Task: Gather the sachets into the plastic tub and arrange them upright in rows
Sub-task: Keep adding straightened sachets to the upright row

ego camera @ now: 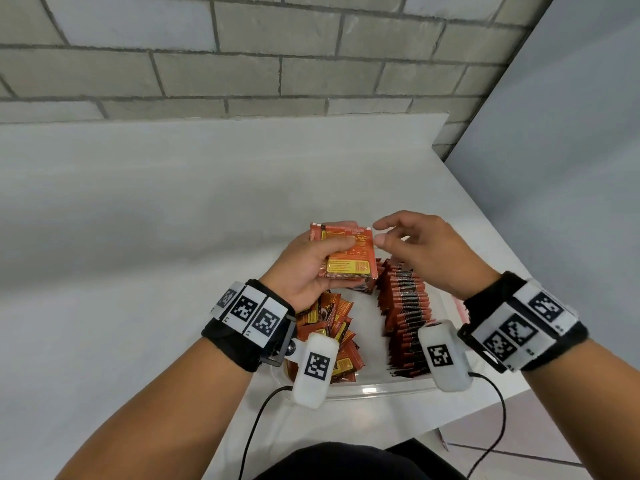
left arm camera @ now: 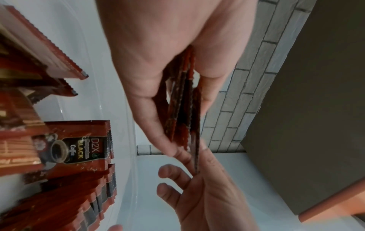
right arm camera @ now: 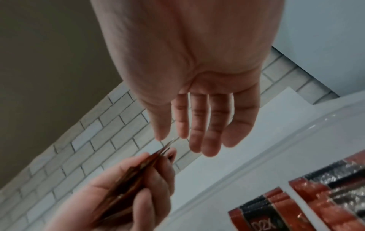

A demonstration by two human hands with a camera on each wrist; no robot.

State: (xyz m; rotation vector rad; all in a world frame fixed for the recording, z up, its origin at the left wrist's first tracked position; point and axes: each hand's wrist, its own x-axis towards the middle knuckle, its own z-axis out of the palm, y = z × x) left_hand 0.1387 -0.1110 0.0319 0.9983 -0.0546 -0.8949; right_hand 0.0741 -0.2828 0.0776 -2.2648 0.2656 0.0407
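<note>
A small stack of red-orange coffee sachets [ego camera: 346, 258] is gripped in my left hand [ego camera: 322, 251], thumb across the front, held above the far end of the clear plastic tub [ego camera: 377, 391]. My right hand [ego camera: 384, 233] hovers open just right of the stack's top corner, holding nothing. Inside the tub, a row of upright sachets [ego camera: 405, 320] runs along the right side and a loose pile [ego camera: 336, 337] lies on the left. In the left wrist view the held sachets [left arm camera: 183, 101] appear edge-on. The right wrist view has my right hand [right arm camera: 183, 134] with straight fingers near the stack [right arm camera: 138, 179].
The tub sits on a white table [ego camera: 173, 237] near its right edge, with a grey brick wall [ego camera: 242, 64] behind. A pinkish item [ego camera: 457, 308] lies just right of the tub. Black cables [ego camera: 256, 427] hang from both wrist cameras at the front edge.
</note>
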